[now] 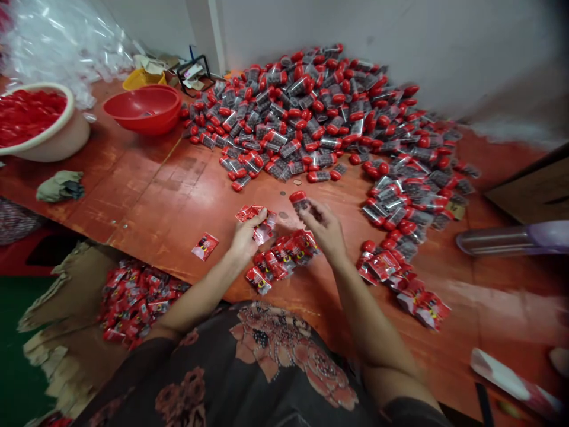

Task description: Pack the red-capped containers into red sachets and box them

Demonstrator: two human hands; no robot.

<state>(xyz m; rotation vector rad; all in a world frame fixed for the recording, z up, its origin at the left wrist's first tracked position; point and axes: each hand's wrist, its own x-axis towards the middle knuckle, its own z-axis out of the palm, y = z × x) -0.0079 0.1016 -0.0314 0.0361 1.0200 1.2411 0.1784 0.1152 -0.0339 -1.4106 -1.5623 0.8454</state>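
Note:
My left hand grips several small red packets, its thumb lying across them. In my right hand is a small clear bottle with a red cap and dark contents, pinched by the fingertips and tilted. Below and between both hands lies an overlapping row of filled red packets. One single red packet lies flat to the left of my left hand. Beyond the hands rises a big heap of similar red-capped bottles.
More red packets lie to the right. A box of packed red sachets stands below the table edge at left. Further left are a red bowl, a white tub of red pieces and a crumpled cloth. A clear tube lies right.

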